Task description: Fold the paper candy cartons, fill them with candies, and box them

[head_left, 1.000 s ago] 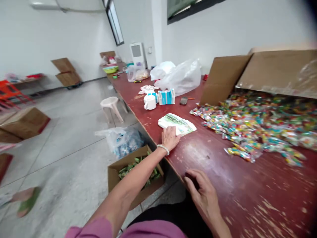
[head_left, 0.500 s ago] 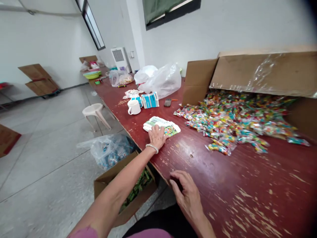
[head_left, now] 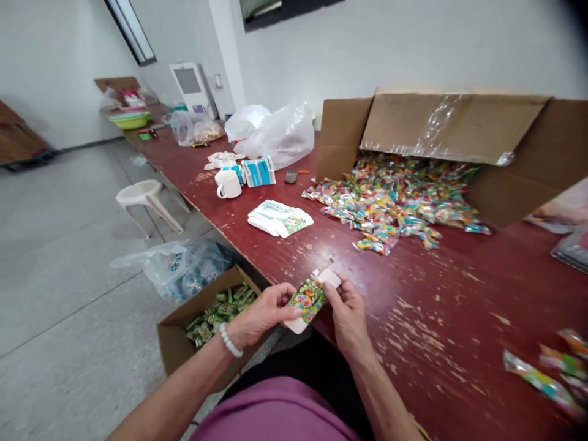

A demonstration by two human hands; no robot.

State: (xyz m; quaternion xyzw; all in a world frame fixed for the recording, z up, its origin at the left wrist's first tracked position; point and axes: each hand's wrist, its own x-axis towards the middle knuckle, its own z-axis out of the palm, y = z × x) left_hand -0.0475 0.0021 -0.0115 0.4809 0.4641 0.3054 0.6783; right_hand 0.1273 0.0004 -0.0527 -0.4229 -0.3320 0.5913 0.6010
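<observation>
Between my hands, over the table's near edge, is a small printed carton (head_left: 309,299), green with colourful pictures and white end flaps. My left hand (head_left: 264,312), with a beaded bracelet on the wrist, pinches its lower left end. The upper right end, at a white flap, is gripped by my right hand (head_left: 346,309). Farther up the table lies a stack of flat cartons (head_left: 278,218) with the same green print. To the right, wrapped candies (head_left: 395,196) spill from a cardboard box (head_left: 454,125) lying on its side.
A white mug (head_left: 228,184), blue-and-white packs (head_left: 258,171) and plastic bags (head_left: 280,138) stand farther back on the red table (head_left: 441,306). Below its left edge are a box of green packets (head_left: 177,343) and a plastic bag (head_left: 184,269). A few candies (head_left: 542,380) lie at lower right.
My left hand has left the stack of flat cartons and come back towards me with one carton. My right hand has closed on its other end. The view has turned right.
</observation>
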